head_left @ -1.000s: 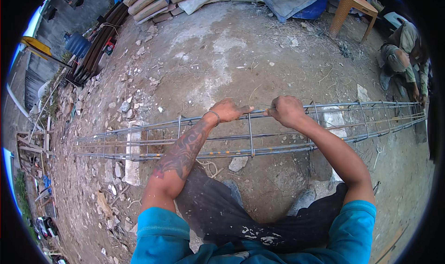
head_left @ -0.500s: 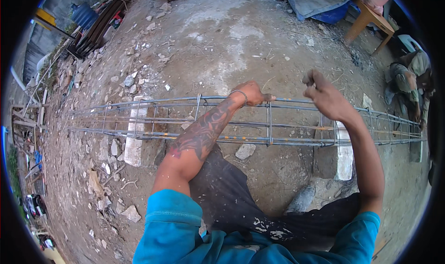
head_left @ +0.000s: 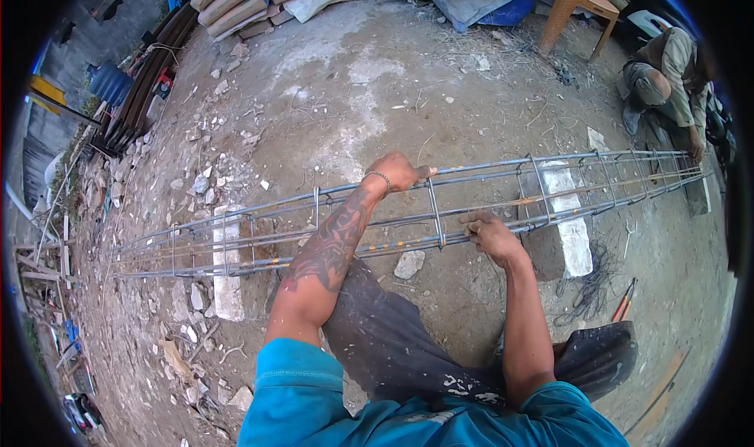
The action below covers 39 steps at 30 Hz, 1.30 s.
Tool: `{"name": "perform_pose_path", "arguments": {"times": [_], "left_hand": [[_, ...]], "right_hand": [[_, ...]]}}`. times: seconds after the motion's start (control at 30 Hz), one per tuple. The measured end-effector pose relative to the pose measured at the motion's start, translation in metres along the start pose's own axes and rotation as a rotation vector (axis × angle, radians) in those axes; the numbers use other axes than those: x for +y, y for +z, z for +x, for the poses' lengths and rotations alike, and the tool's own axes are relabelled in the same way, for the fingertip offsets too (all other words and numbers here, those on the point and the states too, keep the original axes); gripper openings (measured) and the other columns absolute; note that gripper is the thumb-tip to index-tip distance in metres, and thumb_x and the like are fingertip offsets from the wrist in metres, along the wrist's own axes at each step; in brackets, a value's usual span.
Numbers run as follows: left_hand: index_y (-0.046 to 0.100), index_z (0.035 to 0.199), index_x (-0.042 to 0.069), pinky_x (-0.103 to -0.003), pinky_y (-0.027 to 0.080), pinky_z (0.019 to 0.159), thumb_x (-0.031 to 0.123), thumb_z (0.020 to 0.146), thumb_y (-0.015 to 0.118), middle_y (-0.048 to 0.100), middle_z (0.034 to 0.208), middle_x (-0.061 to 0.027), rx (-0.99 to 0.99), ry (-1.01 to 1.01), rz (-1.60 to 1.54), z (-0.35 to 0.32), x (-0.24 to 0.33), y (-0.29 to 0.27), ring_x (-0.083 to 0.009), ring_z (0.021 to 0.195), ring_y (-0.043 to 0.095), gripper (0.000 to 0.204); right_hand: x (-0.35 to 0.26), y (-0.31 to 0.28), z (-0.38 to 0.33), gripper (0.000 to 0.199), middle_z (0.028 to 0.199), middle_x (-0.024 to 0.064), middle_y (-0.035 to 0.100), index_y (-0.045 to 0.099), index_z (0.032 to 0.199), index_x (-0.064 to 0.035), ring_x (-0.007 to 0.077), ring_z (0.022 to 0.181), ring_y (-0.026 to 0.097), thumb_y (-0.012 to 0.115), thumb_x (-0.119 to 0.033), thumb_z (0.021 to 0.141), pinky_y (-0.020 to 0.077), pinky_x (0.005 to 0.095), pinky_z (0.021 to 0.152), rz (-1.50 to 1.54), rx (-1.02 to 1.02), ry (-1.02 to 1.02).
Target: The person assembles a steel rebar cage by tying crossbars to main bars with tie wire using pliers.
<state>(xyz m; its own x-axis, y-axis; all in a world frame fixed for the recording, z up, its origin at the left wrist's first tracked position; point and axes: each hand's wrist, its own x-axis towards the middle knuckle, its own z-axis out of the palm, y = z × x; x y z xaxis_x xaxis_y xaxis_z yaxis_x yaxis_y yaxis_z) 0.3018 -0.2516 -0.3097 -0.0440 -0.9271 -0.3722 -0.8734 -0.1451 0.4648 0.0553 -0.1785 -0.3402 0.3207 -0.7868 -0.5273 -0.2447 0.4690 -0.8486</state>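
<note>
The tattooed left arm reaches forward, left hand (head_left: 399,171) closed, thumb out. The right hand (head_left: 490,232) sits lower, fingers (head_left: 473,221) curled.

Both hands (head_left: 444,203) on long rebar cage (head_left: 550,188).

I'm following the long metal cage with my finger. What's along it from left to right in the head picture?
Left white block → left hand → right hand → right white block → crouching person at the far end.

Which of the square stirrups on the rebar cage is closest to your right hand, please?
The stirrup just left of the right hand, between both hands. The next one sits farther right, above the white block.
</note>
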Motion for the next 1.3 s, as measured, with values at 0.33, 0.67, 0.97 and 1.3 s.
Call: {"name": "perform_pose_path", "arguments": {"times": [0.33,0.67,0.97,1.3], "left_hand": [[0.064,0.063,-0.006,-0.036,0.045,0.056,0.053,0.077,0.066,0.057,0.055,-0.0128,0.027,0.018,-0.085,-0.010,0.007,-0.008,-0.0177,0.051,0.049,0.060],[0.060,0.113,-0.003,-0.028,0.043,0.049,0.028,0.082,0.066,0.063,0.070,-0.0093,0.091,0.208,-0.314,-0.020,0.003,-0.012,-0.0102,0.050,0.047,0.045],[0.059,0.119,0.001,-0.027,0.042,0.048,0.016,0.086,0.062,0.061,0.080,-0.0061,-0.071,0.162,-0.610,-0.026,0.007,-0.019,-0.0097,0.053,0.046,0.036],[0.064,0.105,0.004,-0.025,0.035,0.045,0.038,0.085,0.063,0.060,0.090,-0.0047,-0.119,-0.014,-0.783,-0.043,0.023,-0.032,-0.0114,0.059,0.053,0.040]], "right_hand": [[-0.032,0.054,0.053,0.020,0.072,0.0065,0.059,0.059,0.101,0.0067,0.0109,0.054,0.052,0.053,-0.008,0.089,0.0394,0.0255,0.047,0.238,0.314,-0.233],[-0.028,0.069,0.064,0.018,0.082,0.0036,0.055,0.052,0.108,0.0026,0.0114,0.068,0.052,0.050,-0.006,0.092,0.0421,0.0245,0.056,0.681,0.021,-0.166],[-0.034,0.077,0.062,0.024,0.087,0.0082,0.059,0.048,0.107,0.0043,0.0136,0.069,0.056,0.057,-0.001,0.085,0.0439,0.0246,0.058,0.714,0.238,-0.287],[-0.048,0.067,0.060,0.022,0.090,0.0104,0.056,0.046,0.105,0.0044,0.0157,0.077,0.056,0.056,-0.005,0.087,0.0473,0.0287,0.068,0.608,0.181,-0.327]]}}
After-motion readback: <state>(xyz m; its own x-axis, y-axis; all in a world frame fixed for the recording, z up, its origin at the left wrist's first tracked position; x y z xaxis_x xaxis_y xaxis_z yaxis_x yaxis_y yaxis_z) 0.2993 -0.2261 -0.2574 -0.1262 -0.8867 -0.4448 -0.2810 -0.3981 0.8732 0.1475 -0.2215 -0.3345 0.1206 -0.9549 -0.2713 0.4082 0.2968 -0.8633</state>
